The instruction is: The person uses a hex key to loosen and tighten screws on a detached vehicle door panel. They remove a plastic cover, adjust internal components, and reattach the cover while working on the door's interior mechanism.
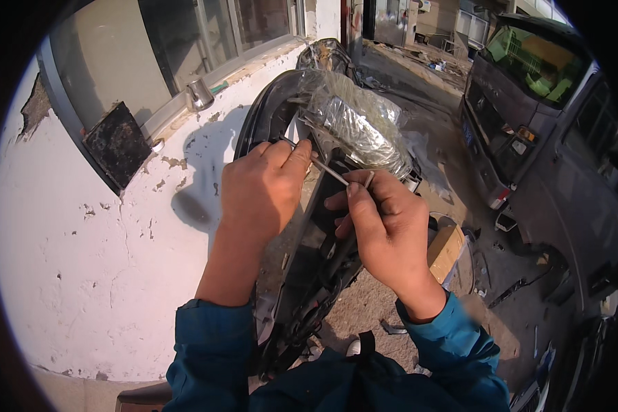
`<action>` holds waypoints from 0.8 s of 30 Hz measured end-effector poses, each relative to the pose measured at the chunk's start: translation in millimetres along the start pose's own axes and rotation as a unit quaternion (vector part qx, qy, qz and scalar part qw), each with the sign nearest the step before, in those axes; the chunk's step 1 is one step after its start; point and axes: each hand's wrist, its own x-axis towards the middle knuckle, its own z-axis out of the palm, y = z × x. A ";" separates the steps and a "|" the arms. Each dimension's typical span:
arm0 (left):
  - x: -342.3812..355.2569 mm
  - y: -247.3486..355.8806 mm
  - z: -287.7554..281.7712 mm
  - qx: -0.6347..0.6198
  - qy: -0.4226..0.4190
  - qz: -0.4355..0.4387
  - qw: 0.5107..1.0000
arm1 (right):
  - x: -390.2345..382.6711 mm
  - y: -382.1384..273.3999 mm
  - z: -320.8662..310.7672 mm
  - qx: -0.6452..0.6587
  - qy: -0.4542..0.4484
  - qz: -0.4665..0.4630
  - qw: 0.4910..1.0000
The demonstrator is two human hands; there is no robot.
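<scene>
A thin metal rod (332,173) runs slantwise between my two hands above a long black car part (302,292). My left hand (266,184) is closed around the rod's upper left end, with a short tip showing past the fingers. My right hand (390,230) pinches the lower right end between thumb and fingers. A short pale rod-like piece (369,180) sticks up by the right index finger; whether it belongs to the same rod I cannot tell. Clear plastic wrap (364,127) covers a silvery bundle just beyond the hands.
At left stands a peeling white wall (82,275) with a window ledge, a metal jug (200,93) and a leaning black panel (118,147). A dark van (487,144) is parked at right. A yellowish box (446,248) and scattered debris lie on the ground.
</scene>
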 end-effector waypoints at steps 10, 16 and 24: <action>0.2 -2.6 -2.1 0.031 0.012 -0.016 0.999 | -1.6 -0.1 -36.4 -0.010 -0.054 0.035 0.998; 3.2 7.0 -0.3 0.035 0.014 -0.003 0.999 | 5.5 4.6 -39.6 0.344 -0.082 0.248 0.902; 7.8 14.4 -1.0 0.047 0.007 -0.001 0.999 | 3.3 -3.0 -43.3 0.050 -0.091 0.095 0.990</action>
